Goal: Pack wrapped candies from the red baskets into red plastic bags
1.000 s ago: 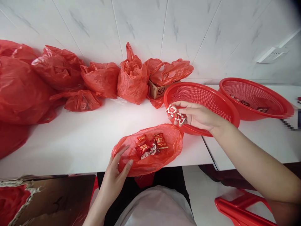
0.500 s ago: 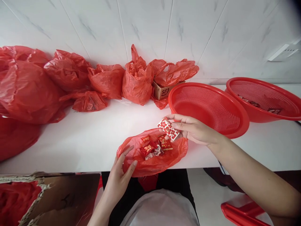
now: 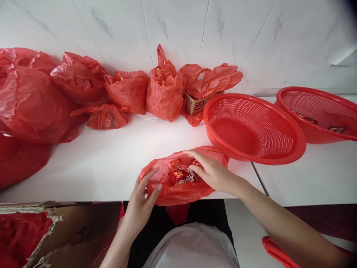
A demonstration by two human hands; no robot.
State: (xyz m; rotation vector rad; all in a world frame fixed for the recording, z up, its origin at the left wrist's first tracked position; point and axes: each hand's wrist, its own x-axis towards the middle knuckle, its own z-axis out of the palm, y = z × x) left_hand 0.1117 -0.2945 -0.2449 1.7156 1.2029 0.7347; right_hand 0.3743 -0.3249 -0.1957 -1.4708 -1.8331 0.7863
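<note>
A red plastic bag (image 3: 167, 195) lies with its mouth wide on the white table (image 3: 111, 160), wrapped sweets (image 3: 178, 176) inside it. My left hand (image 3: 143, 199) holds the bag's left rim, thumb and index finger spread over the edge. Reaching in from the right, my right hand (image 3: 210, 171) is over the sweets, its thumb and index finger apart. Its other fingers are hidden. No flowered packet shows in it now; the hand may cover it.
A red perforated basket (image 3: 251, 126) stands just right of the bag, and a second basket (image 3: 318, 111) behind it holds several wrapped pieces. Filled red bags (image 3: 164, 93) and a small cardboard box (image 3: 195, 105) line the wall. A large carton (image 3: 72, 234) is at lower left.
My right hand has moved down and left into the bag; the white packet with red flowers it held is out of sight. My left hand stays on the rim. The view has shifted slightly.
</note>
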